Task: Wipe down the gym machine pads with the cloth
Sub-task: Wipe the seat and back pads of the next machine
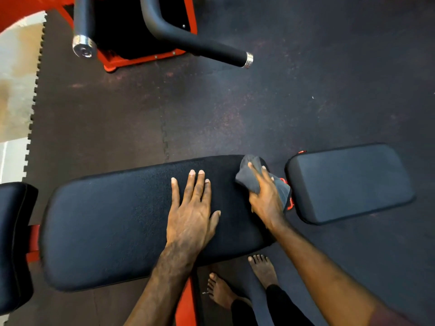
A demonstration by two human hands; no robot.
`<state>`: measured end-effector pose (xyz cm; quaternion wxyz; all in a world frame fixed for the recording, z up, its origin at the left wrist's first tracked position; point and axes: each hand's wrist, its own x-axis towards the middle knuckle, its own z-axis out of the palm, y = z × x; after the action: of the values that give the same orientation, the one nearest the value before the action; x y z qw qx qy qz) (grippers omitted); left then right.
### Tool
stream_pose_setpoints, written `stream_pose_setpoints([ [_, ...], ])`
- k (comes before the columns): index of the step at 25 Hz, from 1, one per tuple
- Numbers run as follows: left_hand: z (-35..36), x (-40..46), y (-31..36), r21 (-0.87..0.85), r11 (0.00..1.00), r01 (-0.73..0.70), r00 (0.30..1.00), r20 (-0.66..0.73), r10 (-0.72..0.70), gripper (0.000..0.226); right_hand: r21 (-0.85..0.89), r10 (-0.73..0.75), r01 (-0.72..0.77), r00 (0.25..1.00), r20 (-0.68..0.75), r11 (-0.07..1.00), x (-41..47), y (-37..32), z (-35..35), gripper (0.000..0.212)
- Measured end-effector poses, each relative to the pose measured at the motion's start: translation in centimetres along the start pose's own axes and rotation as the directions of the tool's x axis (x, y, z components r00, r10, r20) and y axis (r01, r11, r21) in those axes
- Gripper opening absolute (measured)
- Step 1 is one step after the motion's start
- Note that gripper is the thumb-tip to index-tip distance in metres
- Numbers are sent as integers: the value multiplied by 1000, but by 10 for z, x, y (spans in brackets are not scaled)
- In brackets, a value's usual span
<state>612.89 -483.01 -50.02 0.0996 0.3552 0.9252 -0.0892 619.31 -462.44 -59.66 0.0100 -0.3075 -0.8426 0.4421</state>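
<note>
A long black bench pad (pixel 113 220) lies across the middle of the view. My left hand (pixel 191 212) rests flat on it with the fingers straight and spread. My right hand (pixel 264 196) holds a bunched dark grey cloth (pixel 249 177) pressed against the pad's right end. A shorter black pad (pixel 350 182) lies just to the right, across a narrow gap where a bit of red frame shows. Part of another black pad (pixel 14 243) shows at the left edge.
Two black padded handles with metal end caps (pixel 200 44) stick out from a red machine base (pixel 146 57) at the top. Dark rubber floor tiles (pixel 282 102) cover the ground. My bare feet (pixel 240 283) stand just below the long pad.
</note>
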Motion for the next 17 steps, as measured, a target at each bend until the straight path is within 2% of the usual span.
stream_pose_setpoints([
  [1,2,0,0,15,1000,-4,1000,-3,4,84,26,65,-65,998,-25,998,11,-13,5,94],
  [2,3,1,1,21,1000,-6,1000,-9,6,84,33,56,-55,998,-16,998,15,-24,9,93],
  [5,6,1,2,19,1000,-3,1000,-31,4,82,-17,-231,234,968,102,972,-14,-11,9,98],
  [7,5,0,2,22,1000,-2,1000,-23,2,82,-34,-282,291,945,165,956,-40,18,1,98],
  [9,5,-1,1,25,1000,-8,1000,-16,9,83,-36,-166,169,983,76,985,-28,25,-3,95],
  [11,6,-1,1,40,999,-19,1000,-19,20,83,43,103,-103,995,-9,994,7,2,1,95],
  [12,7,0,1,45,999,-23,999,-27,24,83,75,158,-158,987,-5,985,19,-15,2,95],
  [13,8,0,1,45,999,-22,999,-37,23,83,67,108,-109,994,16,992,23,-26,4,94],
  [14,9,0,2,39,999,-17,999,-45,19,82,33,-5,4,999,37,999,17,-29,6,95],
  [16,9,0,4,35,999,-13,998,-53,15,81,-26,-251,255,961,116,967,-17,-11,4,103],
  [17,9,0,4,35,999,-14,998,-58,16,80,-24,-316,323,936,153,946,-38,7,1,106],
])
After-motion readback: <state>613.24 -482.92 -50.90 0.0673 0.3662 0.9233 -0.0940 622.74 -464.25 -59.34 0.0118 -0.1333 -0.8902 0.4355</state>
